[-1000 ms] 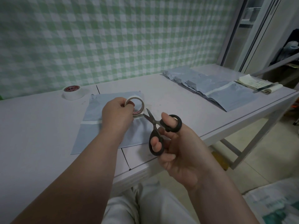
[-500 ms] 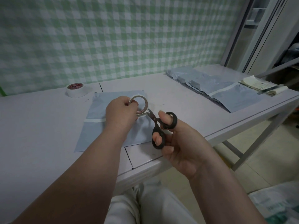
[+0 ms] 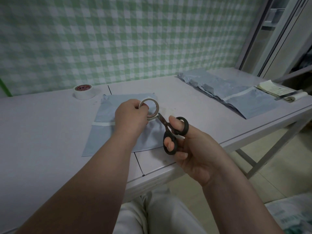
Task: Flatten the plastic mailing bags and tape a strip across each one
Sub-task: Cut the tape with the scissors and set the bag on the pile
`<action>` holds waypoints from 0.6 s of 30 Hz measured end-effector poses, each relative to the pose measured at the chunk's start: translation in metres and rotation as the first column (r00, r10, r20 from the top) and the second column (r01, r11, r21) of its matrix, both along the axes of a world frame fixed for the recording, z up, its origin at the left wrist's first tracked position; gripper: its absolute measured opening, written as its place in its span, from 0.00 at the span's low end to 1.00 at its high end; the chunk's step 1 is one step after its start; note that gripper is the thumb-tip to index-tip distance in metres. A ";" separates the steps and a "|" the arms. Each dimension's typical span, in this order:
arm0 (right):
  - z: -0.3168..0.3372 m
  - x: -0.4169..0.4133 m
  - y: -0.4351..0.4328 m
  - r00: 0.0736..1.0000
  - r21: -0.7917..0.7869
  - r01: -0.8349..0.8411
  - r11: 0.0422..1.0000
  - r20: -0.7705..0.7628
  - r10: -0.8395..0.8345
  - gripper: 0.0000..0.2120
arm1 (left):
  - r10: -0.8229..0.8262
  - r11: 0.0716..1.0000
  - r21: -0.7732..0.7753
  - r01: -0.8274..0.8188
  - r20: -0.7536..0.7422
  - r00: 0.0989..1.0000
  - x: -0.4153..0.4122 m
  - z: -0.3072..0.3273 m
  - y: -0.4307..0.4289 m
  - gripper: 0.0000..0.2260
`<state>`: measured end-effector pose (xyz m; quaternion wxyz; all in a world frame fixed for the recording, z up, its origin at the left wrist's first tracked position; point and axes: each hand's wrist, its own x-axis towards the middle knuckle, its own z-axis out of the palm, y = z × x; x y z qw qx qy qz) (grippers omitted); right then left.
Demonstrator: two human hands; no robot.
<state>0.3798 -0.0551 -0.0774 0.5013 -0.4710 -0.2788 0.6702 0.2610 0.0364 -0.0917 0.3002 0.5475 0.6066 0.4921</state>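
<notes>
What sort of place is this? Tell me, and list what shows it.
Probably a small parcel-packing workspace, perhaps at home: a pile of grey plastic mailing bags, a wide white tape roll on a pale grey table, and green-checked wallpaper behind.

A flat grey mailing bag (image 3: 104, 135), white strip (image 3: 103, 123) taped across, lies centre under a raised tape roll (image 3: 157, 108); more bags (image 3: 236, 97) far right.

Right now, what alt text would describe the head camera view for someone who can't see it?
The left hand holds a tape roll over a blue mailing bag while the right hand holds black scissors to the roll.
</notes>
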 end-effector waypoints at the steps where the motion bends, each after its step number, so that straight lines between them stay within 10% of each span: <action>1: 0.000 0.000 0.000 1.000 0.003 -0.004 1.000 0.000 0.004 0.10 | -0.001 1.000 0.005 0.001 -0.003 1.000 0.000 0.000 0.000 0.09; 18: -0.001 0.000 0.002 0.999 0.040 -0.026 0.999 0.047 0.025 0.14 | 0.012 1.000 -0.010 -0.012 0.035 0.999 0.000 -0.002 0.003 0.07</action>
